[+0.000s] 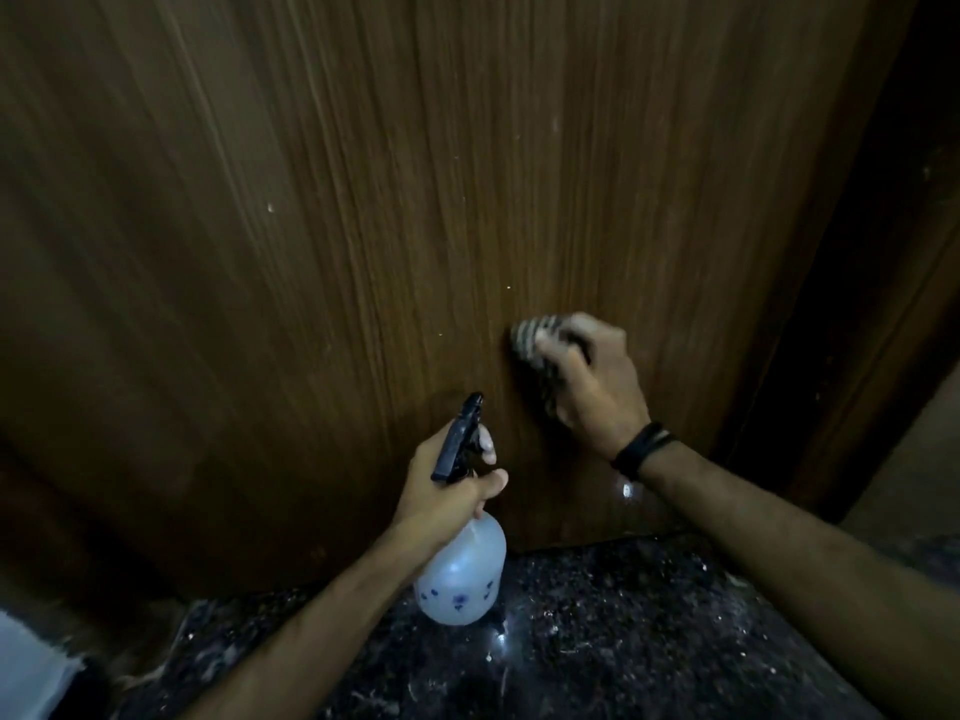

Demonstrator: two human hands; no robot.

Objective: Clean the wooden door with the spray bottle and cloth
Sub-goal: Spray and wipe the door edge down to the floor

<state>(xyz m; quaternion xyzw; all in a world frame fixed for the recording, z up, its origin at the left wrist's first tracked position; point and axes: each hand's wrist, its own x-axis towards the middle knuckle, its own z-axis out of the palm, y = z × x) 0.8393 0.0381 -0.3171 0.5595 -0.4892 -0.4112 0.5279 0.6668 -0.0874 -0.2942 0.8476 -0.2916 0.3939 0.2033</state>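
Two hands: left (447,485) grips bottle (462,569); right (587,376) presses cloth (535,340) on door (363,200).
Done: cannot tell.
Left: pale specks remain higher up.

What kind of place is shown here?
Probably a doorway inside a home: a tall wooden door fills the view, standing on a dark speckled stone floor, with a dark door frame at the right.
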